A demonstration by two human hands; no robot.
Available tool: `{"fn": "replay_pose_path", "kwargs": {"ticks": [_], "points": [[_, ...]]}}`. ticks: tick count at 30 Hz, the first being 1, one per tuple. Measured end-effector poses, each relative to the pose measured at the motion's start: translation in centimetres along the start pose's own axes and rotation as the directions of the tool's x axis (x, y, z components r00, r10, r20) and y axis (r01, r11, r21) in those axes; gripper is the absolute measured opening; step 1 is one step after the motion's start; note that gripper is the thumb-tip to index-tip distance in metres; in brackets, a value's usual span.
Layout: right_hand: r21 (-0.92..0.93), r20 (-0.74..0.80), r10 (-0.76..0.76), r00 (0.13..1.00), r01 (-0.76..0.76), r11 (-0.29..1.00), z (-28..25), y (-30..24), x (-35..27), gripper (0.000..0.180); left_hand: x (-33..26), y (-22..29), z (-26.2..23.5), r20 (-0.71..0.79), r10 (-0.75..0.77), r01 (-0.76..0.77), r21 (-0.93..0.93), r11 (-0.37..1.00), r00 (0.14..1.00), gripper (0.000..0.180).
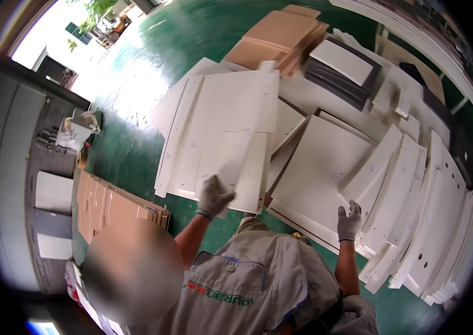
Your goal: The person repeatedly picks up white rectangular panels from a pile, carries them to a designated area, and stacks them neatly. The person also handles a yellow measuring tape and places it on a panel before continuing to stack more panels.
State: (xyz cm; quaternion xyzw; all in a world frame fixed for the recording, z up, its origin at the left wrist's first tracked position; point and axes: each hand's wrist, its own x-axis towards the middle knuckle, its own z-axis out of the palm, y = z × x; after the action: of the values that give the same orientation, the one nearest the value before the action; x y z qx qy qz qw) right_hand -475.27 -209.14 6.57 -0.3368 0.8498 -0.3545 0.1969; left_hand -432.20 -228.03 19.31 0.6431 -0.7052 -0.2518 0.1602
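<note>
My left hand (214, 196), in a pale work glove, is over the near edge of a stack of white panels (214, 111). Its thumb stands away from the fingers, and nothing shows in its grip; whether it touches the panel I cannot tell. To the right, my gloved right hand (349, 222) has its fingers apart and holds nothing. It is beside a wide white board (320, 162) and close to several narrow white strips (390, 178) with small drilled holes. Faint pencil-like marks show on many of the panels.
Brown boards (281, 33) are stacked at the far side, beside dark grey panels (337, 81) with a white one on top. More white panels (443, 223) lean along the right. Flat cardboard (113, 204) stands at left on the green floor (125, 139).
</note>
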Motion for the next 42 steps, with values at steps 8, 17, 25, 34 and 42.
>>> {"fn": "replay_pose_path", "kwargs": {"ticks": [8,17,25,34,42], "points": [[-0.038,0.051,-0.206,0.977,0.208,0.977,10.5,-10.2,-0.4,0.045,3.9,-17.5,-11.2,-0.087,-0.175,0.146,-0.269,0.952,0.981,0.061],[0.009,0.121,-0.511,0.851,0.514,0.858,23.2,-30.3,-5.6,0.052,6.0,-23.6,-11.4,0.085,-0.139,0.162,-0.419,0.893,0.987,0.063],[-0.023,0.181,-0.630,0.755,0.644,0.765,28.3,-35.2,-5.6,0.060,8.3,-22.0,-14.5,-0.261,-0.036,0.070,0.121,0.990,0.965,0.093],[-0.194,0.136,-0.204,0.969,0.228,0.954,24.7,-26.5,-0.2,0.092,14.7,-25.6,-14.5,-0.013,-0.028,0.031,0.292,0.956,1.000,0.115],[0.144,0.210,-0.032,0.977,0.002,0.990,27.0,-25.7,-0.9,0.083,15.2,-27.4,-10.7,-0.135,0.141,-0.081,0.373,0.924,0.981,0.097]]}}
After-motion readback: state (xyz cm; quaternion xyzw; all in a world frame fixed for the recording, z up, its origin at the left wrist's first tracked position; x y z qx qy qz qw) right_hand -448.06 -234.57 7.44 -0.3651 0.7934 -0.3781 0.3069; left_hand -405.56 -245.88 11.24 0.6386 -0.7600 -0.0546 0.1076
